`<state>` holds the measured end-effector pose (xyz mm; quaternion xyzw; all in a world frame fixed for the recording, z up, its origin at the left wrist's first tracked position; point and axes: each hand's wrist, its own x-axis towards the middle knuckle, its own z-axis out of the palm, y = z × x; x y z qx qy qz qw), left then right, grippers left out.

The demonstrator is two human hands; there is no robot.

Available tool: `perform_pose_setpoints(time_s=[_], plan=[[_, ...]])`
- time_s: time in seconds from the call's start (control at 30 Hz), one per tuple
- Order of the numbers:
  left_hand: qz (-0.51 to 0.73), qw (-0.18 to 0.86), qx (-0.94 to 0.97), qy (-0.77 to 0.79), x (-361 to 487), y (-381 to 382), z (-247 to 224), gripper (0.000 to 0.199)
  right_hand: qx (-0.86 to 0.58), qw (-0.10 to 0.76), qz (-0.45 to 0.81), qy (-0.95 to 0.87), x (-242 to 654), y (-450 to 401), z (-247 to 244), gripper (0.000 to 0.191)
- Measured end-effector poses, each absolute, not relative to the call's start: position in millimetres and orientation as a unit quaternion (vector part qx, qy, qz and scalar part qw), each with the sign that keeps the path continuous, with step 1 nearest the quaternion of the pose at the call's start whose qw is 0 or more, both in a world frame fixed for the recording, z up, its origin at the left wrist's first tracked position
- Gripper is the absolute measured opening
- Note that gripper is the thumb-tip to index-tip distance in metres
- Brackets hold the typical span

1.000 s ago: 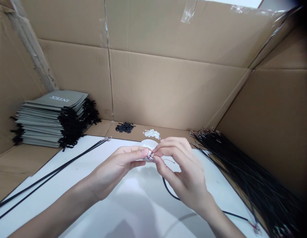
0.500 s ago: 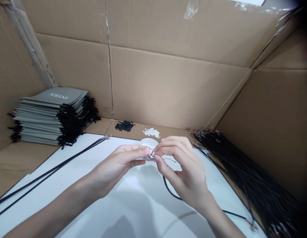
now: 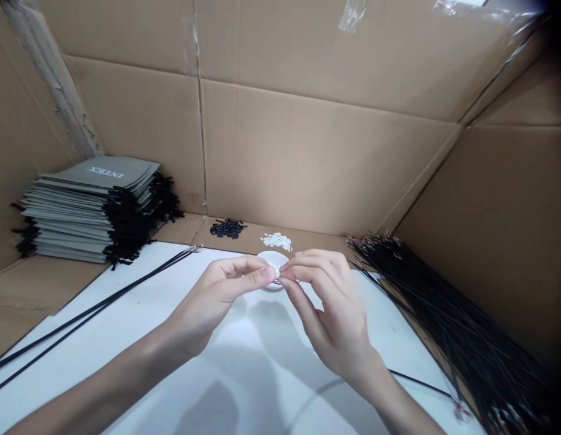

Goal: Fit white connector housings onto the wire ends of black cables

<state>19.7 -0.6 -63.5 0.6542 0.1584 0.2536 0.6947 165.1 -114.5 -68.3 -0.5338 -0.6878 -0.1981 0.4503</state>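
My left hand (image 3: 235, 281) pinches a small white connector (image 3: 276, 273) between thumb and fingers at the middle of the view. Opposite it, the fingertips of my right hand (image 3: 323, 296) are pressed together on thin wires at the connector; the wires are mostly hidden by the fingers. Both hands are raised over the white table, just in front of a small white dish (image 3: 267, 257). A black cable (image 3: 420, 383) runs from behind my right wrist to a frayed, coloured wire end at the lower right.
Grey INTEX pouches (image 3: 76, 211) are stacked at the left. Two or so black cables (image 3: 112, 297) cross the table's left side. Black pieces (image 3: 228, 228) and white pieces (image 3: 276, 241) lie behind the dish. A large cable bundle (image 3: 447, 320) lies right. Cardboard walls (image 3: 325, 163) surround the table.
My right hand has shifted slightly left and its wrist has turned. The loose wire and the cable loop seen beside it before are now hidden.
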Motion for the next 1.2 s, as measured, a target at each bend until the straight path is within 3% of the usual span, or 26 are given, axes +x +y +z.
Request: perform_pose_setpoints(time_s=[0.43,0.63,0.8,1.2], plan=[[0.192,0.768,0.588,0.165,19.0,-2.1,-65.7,0.017,-0.506,0.539,-0.168,-0.652,157.5,-110.3,-75.1,0.024],[0.190,0.745,0.617,0.167,20.1,1.7,-65.9,0.020,-0.536,0.601,0.041,-0.592,161.0,-108.9,-74.5,0.011],[0.210,0.716,0.646,0.158,22.3,6.3,-64.7,0.019,-0.503,0.664,0.213,-0.511,163.0,-102.6,-77.0,0.012],[0.271,0.603,0.734,0.156,22.4,10.9,-56.2,0.022,-0.493,0.689,0.278,-0.454,165.1,-94.0,-80.5,0.015]])
